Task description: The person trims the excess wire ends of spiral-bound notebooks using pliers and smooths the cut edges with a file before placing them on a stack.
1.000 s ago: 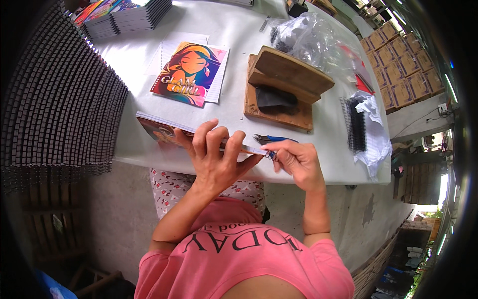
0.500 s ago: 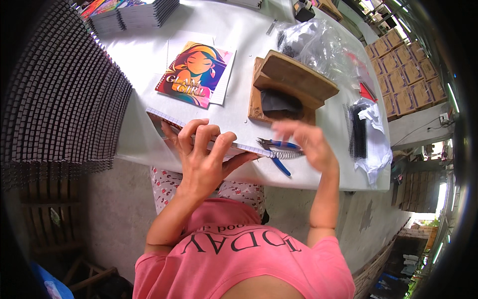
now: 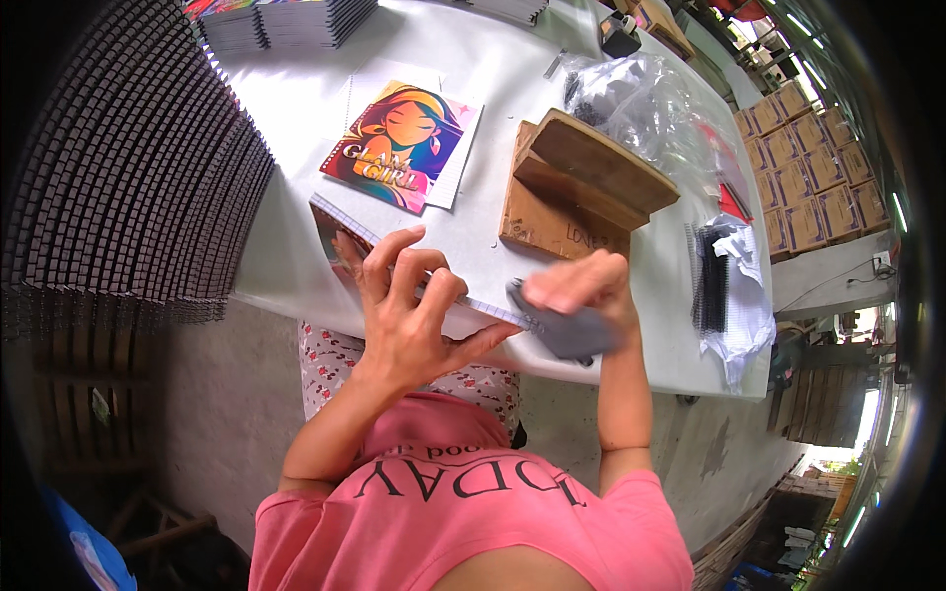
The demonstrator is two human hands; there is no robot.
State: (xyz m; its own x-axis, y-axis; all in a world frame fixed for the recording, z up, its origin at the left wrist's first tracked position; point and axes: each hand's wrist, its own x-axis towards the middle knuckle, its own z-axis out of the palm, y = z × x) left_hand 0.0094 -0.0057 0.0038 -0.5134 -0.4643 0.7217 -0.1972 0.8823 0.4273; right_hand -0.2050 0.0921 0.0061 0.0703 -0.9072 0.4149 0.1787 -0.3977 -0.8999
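Observation:
My left hand (image 3: 406, 305) grips a notebook (image 3: 341, 219) tilted near the table's front edge, fingers spread over its upper edge and thumb toward its right end. In my right hand (image 3: 586, 286) is a dark grey flat piece (image 3: 574, 337), blurred by motion; whether it is cloth or rubber I cannot tell. It is at the notebook's right end and covers most of the pliers there; the wire coil is mostly hidden too. Beyond my right hand stands a stepped wooden block (image 3: 591, 163). A colourful illustrated cover (image 3: 399, 148) lies on white sheets past the notebook.
A tall stack of black-spiralled notebooks (image 3: 128, 177) rises at the left. More book stacks (image 3: 296, 25) stand at the far left. Clear plastic wrap (image 3: 641, 103), black wire coils (image 3: 708, 281) and crumpled white paper (image 3: 739, 295) lie to the right. Cardboard boxes (image 3: 808, 158) are piled beyond the table.
My right hand has taken the dark grey piece from the wooden block and brought it to the notebook's right end, over the pliers. My left hand keeps its hold on the notebook.

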